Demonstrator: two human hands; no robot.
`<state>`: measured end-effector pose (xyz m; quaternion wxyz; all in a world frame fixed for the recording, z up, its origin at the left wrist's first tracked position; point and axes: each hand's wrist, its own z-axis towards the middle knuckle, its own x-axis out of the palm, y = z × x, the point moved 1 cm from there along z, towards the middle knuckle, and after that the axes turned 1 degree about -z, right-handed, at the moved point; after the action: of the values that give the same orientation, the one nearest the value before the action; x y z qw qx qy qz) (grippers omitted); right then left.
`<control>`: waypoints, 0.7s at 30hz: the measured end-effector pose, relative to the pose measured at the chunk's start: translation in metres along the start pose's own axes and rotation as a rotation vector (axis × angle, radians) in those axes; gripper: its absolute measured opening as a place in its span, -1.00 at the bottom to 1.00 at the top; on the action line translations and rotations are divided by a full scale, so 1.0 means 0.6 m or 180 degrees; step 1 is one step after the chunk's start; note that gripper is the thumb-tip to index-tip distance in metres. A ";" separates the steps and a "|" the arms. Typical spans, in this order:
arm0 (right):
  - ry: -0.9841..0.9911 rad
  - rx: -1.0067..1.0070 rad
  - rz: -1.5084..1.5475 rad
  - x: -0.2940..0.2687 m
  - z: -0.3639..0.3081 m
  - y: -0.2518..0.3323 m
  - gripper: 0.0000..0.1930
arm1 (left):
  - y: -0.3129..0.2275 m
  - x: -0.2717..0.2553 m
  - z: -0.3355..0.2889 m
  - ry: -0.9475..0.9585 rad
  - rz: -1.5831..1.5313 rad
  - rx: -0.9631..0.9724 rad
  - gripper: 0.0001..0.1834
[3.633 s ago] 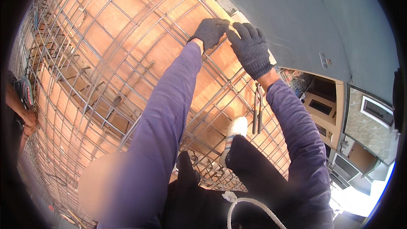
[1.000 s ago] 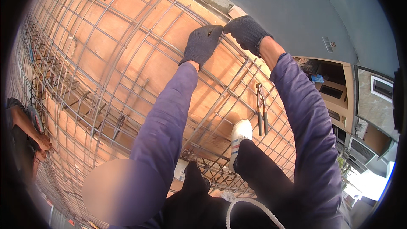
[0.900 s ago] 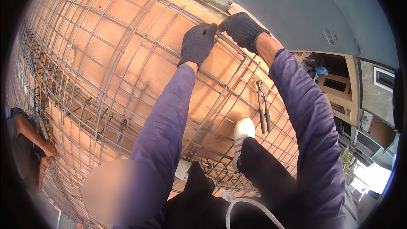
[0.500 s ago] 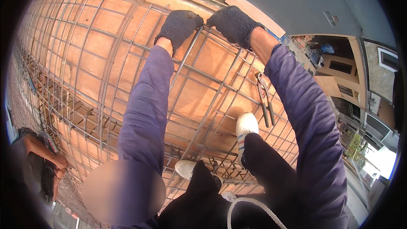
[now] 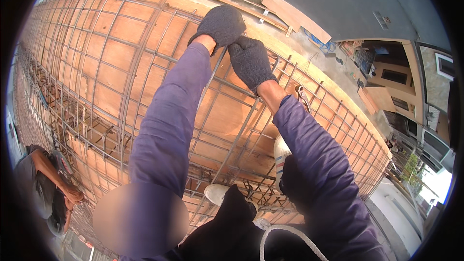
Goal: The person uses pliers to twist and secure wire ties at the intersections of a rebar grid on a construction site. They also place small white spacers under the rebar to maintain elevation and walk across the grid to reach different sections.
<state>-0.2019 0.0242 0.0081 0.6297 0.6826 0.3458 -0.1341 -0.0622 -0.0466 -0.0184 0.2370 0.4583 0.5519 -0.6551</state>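
My left hand (image 5: 221, 26), in a dark knit glove, is closed in a fist above the far side of a steel rebar grid. Just below and to its right, my right hand (image 5: 251, 63), gloved alike, has its fingers curled and its thumb side against the left. Between them a steel bar (image 5: 208, 84) runs up under the hands, and its upper end is hidden there. Whatever the fingers grip cannot be seen. Past my right wrist, end-cutting pliers (image 5: 303, 96) rest on the grid, their handles mostly covered by my sleeve.
Plywood formwork (image 5: 224, 108) lies under the bars. My white shoes (image 5: 216, 193) stand on the grid, and a white rope (image 5: 287, 234) hangs at my waist. At the left edge another person's arm (image 5: 55, 176) reaches toward the bars. Plywood strips (image 5: 297, 17) lie beyond the far edge.
My right hand has moved down and left to meet the left hand, which has shifted slightly right. My right forearm now covers most of the pliers. The view has shifted a little.
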 end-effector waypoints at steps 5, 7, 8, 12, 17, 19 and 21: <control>0.0682 0.1096 0.0605 -0.037 0.033 0.043 -0.61 | -0.016 -0.052 0.056 0.1702 0.0413 0.0721 -0.52; 0.1239 0.1088 0.0262 -0.081 0.056 0.056 -0.61 | -0.003 -0.059 0.044 0.1834 -0.0039 0.0333 -0.55; 0.1442 0.0231 -0.0809 -0.099 0.079 0.068 -0.61 | 0.003 -0.058 0.033 0.1962 -0.0216 0.0068 -0.56; 0.1540 -0.0733 -0.2436 -0.132 0.157 0.107 -0.74 | 0.013 -0.037 -0.014 0.1605 -0.1848 -0.1840 -0.70; 0.0860 -0.1393 -0.3488 -0.180 0.178 0.125 -0.74 | -0.015 -0.017 -0.063 0.0669 -0.1758 -0.0746 -0.54; 0.1051 -0.1267 -0.3413 -0.212 0.154 0.127 -0.72 | -0.038 -0.004 -0.083 0.0085 -0.1582 -0.0902 -0.44; 0.1383 -0.0693 -0.3300 -0.245 0.117 0.129 -0.69 | -0.053 0.002 -0.107 -0.0228 -0.1970 -0.1283 -0.18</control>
<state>-0.2412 -0.0850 0.1464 0.4626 0.3669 0.7688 -0.2457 -0.0671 0.0229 -0.0017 0.1325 0.1906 0.7736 -0.5896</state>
